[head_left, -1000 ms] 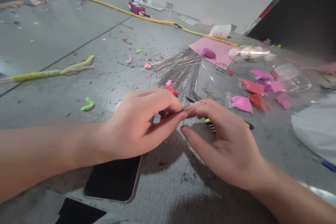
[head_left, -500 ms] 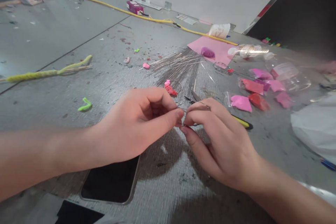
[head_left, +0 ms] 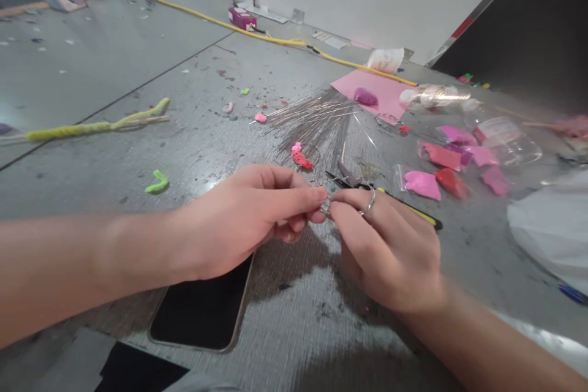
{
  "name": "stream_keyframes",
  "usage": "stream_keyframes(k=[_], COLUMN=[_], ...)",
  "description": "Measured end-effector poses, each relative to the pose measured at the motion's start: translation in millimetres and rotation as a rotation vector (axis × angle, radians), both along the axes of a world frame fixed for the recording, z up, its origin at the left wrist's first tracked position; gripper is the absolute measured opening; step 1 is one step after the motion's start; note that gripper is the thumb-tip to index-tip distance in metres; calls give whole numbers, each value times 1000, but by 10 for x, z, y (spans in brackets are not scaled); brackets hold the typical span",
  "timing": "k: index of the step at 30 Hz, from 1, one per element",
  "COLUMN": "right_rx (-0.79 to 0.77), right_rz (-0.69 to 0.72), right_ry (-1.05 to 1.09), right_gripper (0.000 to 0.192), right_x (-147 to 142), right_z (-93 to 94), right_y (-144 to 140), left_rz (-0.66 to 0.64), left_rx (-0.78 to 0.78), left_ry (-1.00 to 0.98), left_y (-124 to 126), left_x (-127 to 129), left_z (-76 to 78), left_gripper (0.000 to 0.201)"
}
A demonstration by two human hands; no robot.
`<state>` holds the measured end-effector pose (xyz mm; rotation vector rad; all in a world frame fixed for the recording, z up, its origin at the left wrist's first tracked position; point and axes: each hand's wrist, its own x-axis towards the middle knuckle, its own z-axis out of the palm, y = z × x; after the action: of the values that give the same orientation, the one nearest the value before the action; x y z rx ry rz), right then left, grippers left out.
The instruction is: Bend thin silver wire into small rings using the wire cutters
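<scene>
Between the fingertips of both my hands is a small piece of twisted silvery wire [head_left: 327, 203]. My left hand [head_left: 248, 217] pinches it between thumb and fingers. From the other side, my right hand [head_left: 390, 251] grips it with thumb and forefinger, its other fingers curled under. A thin silvery loop curves over the right forefinger. Just beyond the right hand lie pliers [head_left: 351, 180] with dark, parted jaws and a black and yellow handle, partly hidden. Behind the hands, a bundle of thin straight wires [head_left: 316, 113] fans out beside a wire ring with red and pink clay [head_left: 302, 156].
A phone [head_left: 202, 312] lies under my left wrist. Bagged pink and red clay pieces [head_left: 422, 185] lie at right, near a clear plastic bottle [head_left: 517, 138]. Pink paper [head_left: 390, 95] and a yellow cable [head_left: 197, 12] are farther back. A yellow-green wrapped stem [head_left: 87, 128] lies left.
My right hand has turned and its fingers have closed in on the wire. My left hand's fingers have curled further beneath it. The view has shifted slightly.
</scene>
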<state>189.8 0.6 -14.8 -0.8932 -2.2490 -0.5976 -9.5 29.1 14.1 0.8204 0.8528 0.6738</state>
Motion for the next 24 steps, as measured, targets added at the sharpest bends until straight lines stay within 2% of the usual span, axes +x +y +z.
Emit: stream_keyframes(k=[3, 6, 8, 10, 13, 15, 19, 24], right_rx=[-29, -98, -228, -381, -571, -659, -743, -648], right_rz=[-149, -120, -5, 94, 158, 159, 135, 74], right_ry=[30, 34, 68, 164, 329, 428, 533, 481], right_gripper=[26, 17, 13, 12, 10, 9, 7, 6], right_x=[-2, 7, 10, 12, 19, 26, 24, -9], right_z=[27, 35, 31, 32, 51, 77, 146, 209], right_y=[10, 64, 102, 123, 112, 84, 22, -17], left_rz=[-3, -32, -37, 21, 18, -42, -83, -75], left_rx=[-13, 152, 399, 728, 1209, 1393, 1488, 1466], left_ry=[87, 317, 536, 659, 633, 603, 581, 573], left_y=[45, 70, 77, 91, 131, 156, 153, 83], left_x=[13, -16, -50, -84, -122, -140, -154, -152], left_z=[-4, -50, -94, -133, -161, -154, -118, -87], left_gripper=[26, 33, 35, 29, 18, 16, 15, 18])
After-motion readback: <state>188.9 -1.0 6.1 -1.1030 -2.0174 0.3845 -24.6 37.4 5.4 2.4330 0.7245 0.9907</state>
